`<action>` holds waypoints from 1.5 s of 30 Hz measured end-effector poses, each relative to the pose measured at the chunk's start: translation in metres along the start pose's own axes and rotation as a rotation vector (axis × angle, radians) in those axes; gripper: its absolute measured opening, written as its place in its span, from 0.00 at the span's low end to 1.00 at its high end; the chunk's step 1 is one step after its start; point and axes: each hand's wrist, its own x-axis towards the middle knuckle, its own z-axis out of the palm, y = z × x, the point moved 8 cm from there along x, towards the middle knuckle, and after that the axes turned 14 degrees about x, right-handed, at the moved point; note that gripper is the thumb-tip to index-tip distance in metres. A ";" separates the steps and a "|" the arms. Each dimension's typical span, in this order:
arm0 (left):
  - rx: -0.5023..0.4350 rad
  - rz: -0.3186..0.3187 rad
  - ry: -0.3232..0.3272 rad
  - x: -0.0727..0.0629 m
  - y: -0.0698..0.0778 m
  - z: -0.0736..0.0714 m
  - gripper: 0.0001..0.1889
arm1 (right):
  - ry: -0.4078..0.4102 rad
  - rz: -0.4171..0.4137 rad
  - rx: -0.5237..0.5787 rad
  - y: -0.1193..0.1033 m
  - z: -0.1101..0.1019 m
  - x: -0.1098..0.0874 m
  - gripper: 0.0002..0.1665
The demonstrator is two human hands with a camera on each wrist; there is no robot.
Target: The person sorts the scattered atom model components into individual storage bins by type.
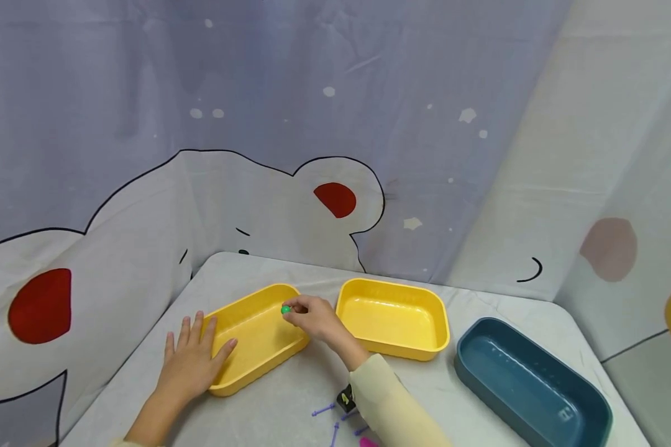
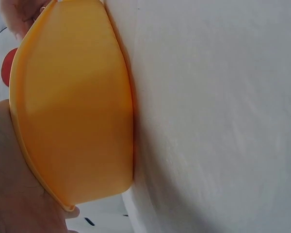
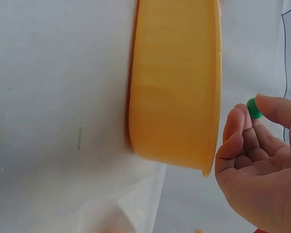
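Observation:
My right hand point(image 1: 316, 320) pinches a small round green ball point(image 1: 286, 309) between thumb and fingertips, above the far right part of the left yellow tray point(image 1: 257, 341). In the right wrist view the green ball point(image 3: 254, 108) shows between thumb and forefinger, beyond the tray's rim, with the other fingers curled. My left hand point(image 1: 189, 367) rests with spread fingers on the same tray's near left rim, thumb reaching over the inside. From the left wrist, the tray's outer wall point(image 2: 77, 107) fills much of the view. No object shows inside this tray.
A second yellow tray point(image 1: 394, 344) stands right of the first, and a dark blue tray point(image 1: 531, 379) lies farther right. Near my right sleeve are several purple sticks point(image 1: 335, 433), a black piece point(image 1: 346, 399) and a pink piece point(image 1: 368, 442). A patterned curtain point(image 1: 257, 93) hangs behind the table.

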 end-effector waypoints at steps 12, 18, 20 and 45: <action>0.007 0.004 -0.001 0.003 0.001 -0.001 0.47 | 0.018 0.035 0.032 0.001 0.009 0.013 0.15; 0.005 -0.004 0.002 0.002 0.000 0.001 0.45 | 0.021 0.049 0.040 0.002 0.011 0.017 0.14; 0.004 -0.006 0.001 0.003 -0.001 0.002 0.45 | 0.021 0.048 0.034 0.003 0.011 0.018 0.14; 0.007 -0.004 0.000 0.002 -0.002 0.002 0.47 | 0.000 0.010 0.025 -0.002 -0.008 0.004 0.14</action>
